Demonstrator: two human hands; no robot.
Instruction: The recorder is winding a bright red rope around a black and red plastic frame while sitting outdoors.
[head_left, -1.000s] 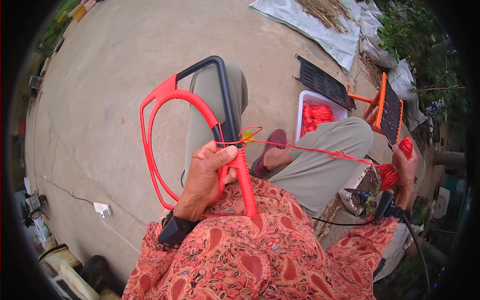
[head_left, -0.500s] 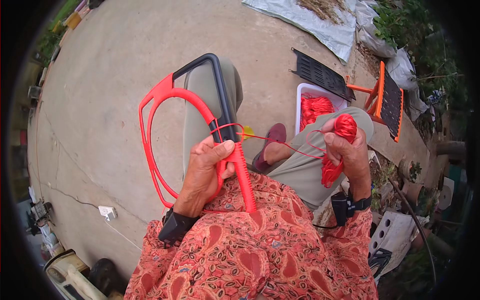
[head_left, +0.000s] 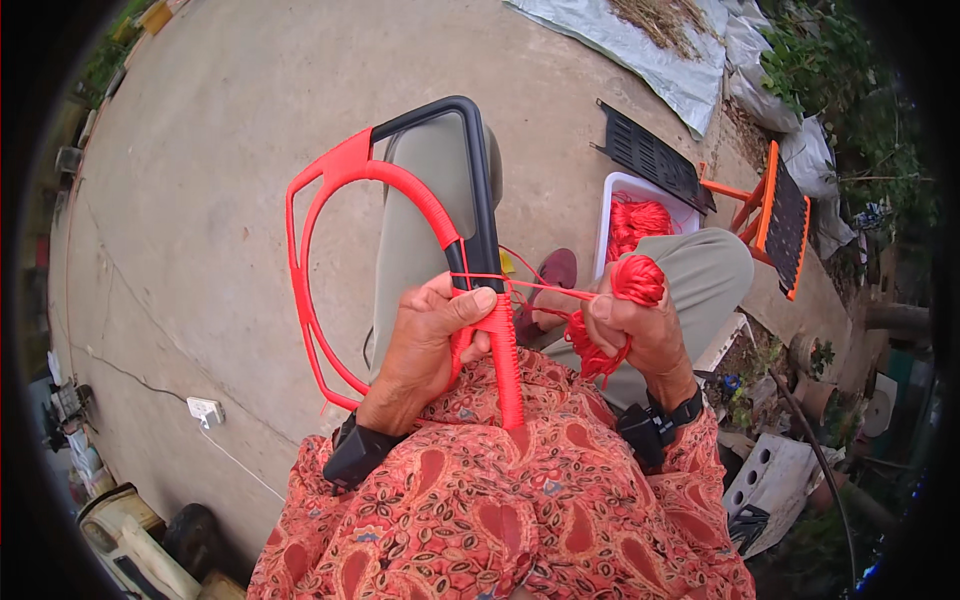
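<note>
A black tubular frame [head_left: 478,170], partly wrapped in tight turns of red cord, rests upright against my lap and knee. My left hand [head_left: 435,335] grips it where the wrapped bars meet, thumb pressed on the wrapping. In my right hand [head_left: 640,335] is a bundle of red cord [head_left: 638,280], clasped in closed fingers with strands hanging below. A strand runs taut from that bundle to the frame and crosses its black bars just above my left thumb. A looser strand curves behind it. Both my wrists carry black strapped devices.
A white tub [head_left: 609,215] with more red cord stands beyond my right knee. Next to it are a black slotted panel [head_left: 650,150] and an orange-framed stool [head_left: 775,220]. A white power strip [head_left: 205,410] lies on the concrete at left. Bricks and pots line the right.
My right hand has moved left and closer to the frame with the cord bundle. The strand across the bars has gone from a loose loop to taut. My left hand keeps its grip.
</note>
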